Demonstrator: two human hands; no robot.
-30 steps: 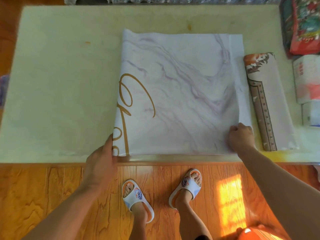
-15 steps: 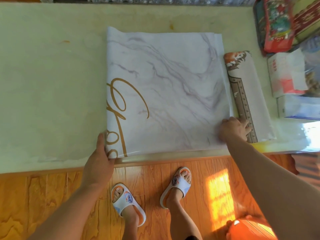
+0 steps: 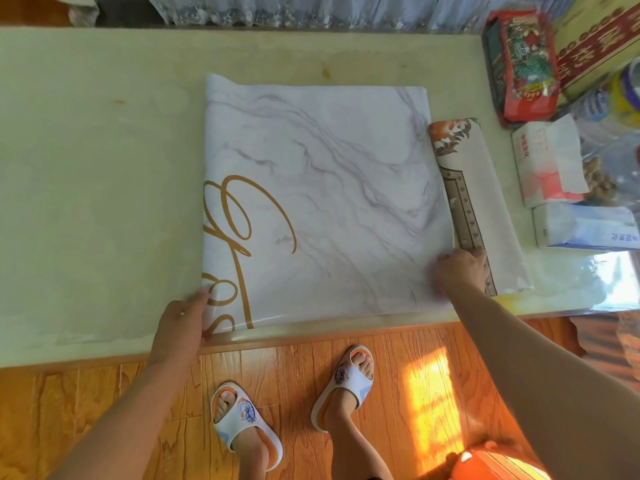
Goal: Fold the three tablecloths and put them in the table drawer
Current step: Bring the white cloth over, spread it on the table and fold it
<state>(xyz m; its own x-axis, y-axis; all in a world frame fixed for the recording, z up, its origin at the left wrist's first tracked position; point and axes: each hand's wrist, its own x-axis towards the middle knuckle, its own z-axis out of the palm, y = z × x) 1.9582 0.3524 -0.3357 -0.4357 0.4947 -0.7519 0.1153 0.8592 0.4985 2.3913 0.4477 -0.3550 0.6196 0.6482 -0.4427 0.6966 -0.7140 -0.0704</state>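
A white marble-patterned tablecloth (image 3: 332, 188) with gold script lies folded into a square on the pale green table (image 3: 97, 188), its near edge along the table's front. My left hand (image 3: 185, 317) grips its near left corner, thumb on top. My right hand (image 3: 459, 270) holds the near right corner with curled fingers. A second folded tablecloth (image 3: 485, 202), white with a brown border and an orange flower print, lies right of it, partly under its edge. No third cloth or drawer shows.
Red snack packs (image 3: 523, 64), a printed box (image 3: 595, 46), tissue packs (image 3: 550, 168) and a plastic bag crowd the table's right end. Wooden floor and my sandalled feet (image 3: 343, 382) lie below the front edge. An orange object (image 3: 491, 465) sits low right.
My right hand slid a little right along the cloth's near edge, onto the corner over the second cloth. The left hand kept its grip. The camera shifted right and tilted up.
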